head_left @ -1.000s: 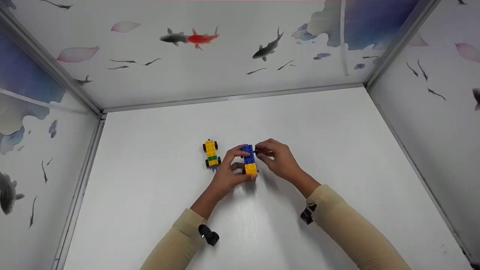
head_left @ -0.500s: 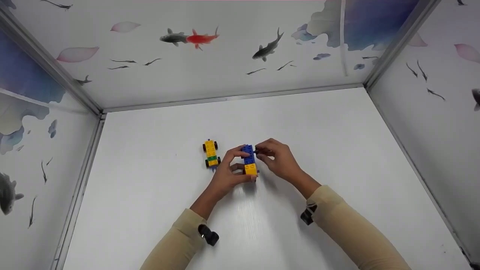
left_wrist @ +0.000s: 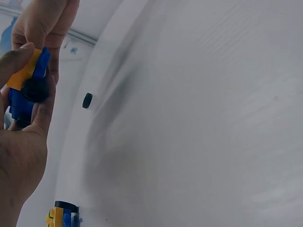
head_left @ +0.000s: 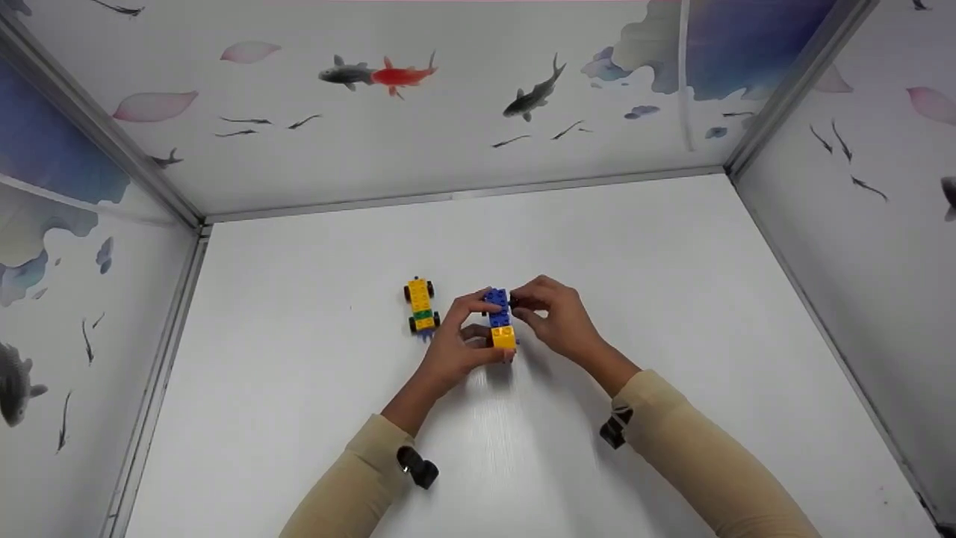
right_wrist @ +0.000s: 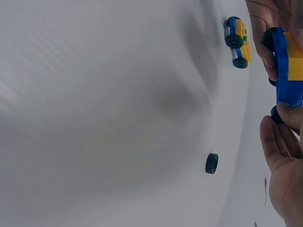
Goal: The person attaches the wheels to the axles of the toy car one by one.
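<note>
A toy car of blue and yellow building bricks (head_left: 499, 314) is raised off the table in my left hand (head_left: 447, 355), which grips it by its left side and near end. My right hand (head_left: 562, 321) pinches a small black wheel (right_wrist: 276, 113) between thumb and fingers at the car's far right axle. The right wrist view shows this wheel against the blue base; whether it is fully on the axle I cannot tell. Another black wheel (left_wrist: 35, 89) sits on the car's left side. At the near right an axle end (head_left: 517, 341) sticks out bare.
A second car, yellow with a green band (head_left: 420, 302), stands on four-wheel-style black wheels left of my hands. One loose black wheel (right_wrist: 212, 163) stands on the white table (head_left: 299, 418), hidden in the head view. Printed panels (head_left: 463, 149) enclose the table's back and sides.
The held car has shifted slightly to the right, toward the wheel in my right hand. Both hands keep their holds, and the second car has not moved.
</note>
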The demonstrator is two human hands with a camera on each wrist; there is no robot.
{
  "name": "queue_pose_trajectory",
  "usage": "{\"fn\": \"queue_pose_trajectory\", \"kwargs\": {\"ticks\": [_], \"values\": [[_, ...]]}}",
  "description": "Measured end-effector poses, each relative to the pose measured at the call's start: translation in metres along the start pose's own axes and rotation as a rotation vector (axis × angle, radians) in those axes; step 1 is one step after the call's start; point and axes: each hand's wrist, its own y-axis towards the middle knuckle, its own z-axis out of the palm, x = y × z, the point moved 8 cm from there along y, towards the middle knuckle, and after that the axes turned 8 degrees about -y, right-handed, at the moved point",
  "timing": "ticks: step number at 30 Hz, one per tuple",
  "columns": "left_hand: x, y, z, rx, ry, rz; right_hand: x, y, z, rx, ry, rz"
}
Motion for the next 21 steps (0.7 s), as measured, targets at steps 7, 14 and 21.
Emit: {"fn": "queue_pose_trajectory", "kwargs": {"ticks": [7, 14, 21], "values": [[0.0001, 0.0016, 0.0002, -0.002, -0.005, -0.004, -0.0003, 0.0004, 0.0001, -0.016, 0.003, -0.005], [-0.0011, 0.0023, 0.0012, 0.000, -0.033, -0.002, -0.0011, -0.0007, 0.0008, -0.025, -0.014, 0.008], [-0.0037, 0.0021, 0.0021, -0.001, -0.043, -0.011, 0.0006, -0.0008, -0.0010, -0.033, -0.015, 0.011]]}}
